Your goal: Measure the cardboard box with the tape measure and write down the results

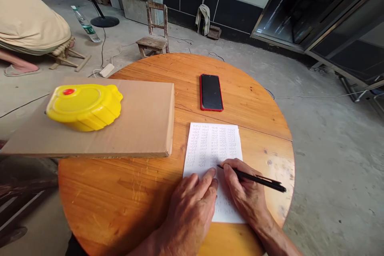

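A white sheet of paper (214, 146) filled with rows of small handwriting lies on the round wooden table (126, 196). My right hand (244, 192) is closed around a black pen (255, 178) whose tip touches the sheet near its middle. My left hand (192, 204) lies flat on the paper's lower left part, fingers stretched out, holding nothing. The lower part of the sheet is hidden under both hands.
A red-cased phone (211, 92) lies face up beyond the paper. A cardboard box (141, 124) with a yellow plastic lid (84, 106) on it overhangs the table's left edge. A small wooden chair (154, 34), a water bottle (87, 25) and cables sit on the concrete floor.
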Motion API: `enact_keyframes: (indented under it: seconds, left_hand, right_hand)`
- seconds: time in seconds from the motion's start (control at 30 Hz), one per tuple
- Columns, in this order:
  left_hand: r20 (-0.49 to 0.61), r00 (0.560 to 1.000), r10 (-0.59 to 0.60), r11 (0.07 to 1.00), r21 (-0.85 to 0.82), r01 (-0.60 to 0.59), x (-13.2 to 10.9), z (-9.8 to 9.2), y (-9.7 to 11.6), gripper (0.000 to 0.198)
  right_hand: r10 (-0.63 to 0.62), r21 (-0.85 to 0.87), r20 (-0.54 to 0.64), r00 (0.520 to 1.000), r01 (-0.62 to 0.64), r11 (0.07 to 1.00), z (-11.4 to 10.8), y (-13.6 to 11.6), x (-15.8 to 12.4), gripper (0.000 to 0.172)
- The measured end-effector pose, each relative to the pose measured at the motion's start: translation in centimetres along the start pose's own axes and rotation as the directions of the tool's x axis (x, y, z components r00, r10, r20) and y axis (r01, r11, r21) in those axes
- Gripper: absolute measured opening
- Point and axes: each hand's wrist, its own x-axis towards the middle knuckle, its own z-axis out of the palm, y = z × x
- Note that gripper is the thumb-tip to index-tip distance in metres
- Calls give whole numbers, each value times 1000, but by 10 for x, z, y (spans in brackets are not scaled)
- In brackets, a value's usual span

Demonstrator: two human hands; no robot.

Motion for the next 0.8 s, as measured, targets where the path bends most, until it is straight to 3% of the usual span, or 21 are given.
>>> enact_keyframes:
  seconds: [0.43, 0.63, 0.8]
  left_hand:
    - [1, 1000, -4, 1000, -13, 4, 0, 0, 0, 34]
    - [-3, 1000, 12, 1000, -18, -12, -2, 0, 0, 33]
    - [47, 999, -22, 1000, -2, 22, 2, -4, 3, 31]
  right_hand:
    - [5, 54, 32, 999, -6, 999, -2, 1, -2, 17]
    - [73, 225, -111, 991, -46, 973, -6, 4, -7, 14]
    - [26, 181, -167, 986, 5, 983, -10, 0, -2, 11]
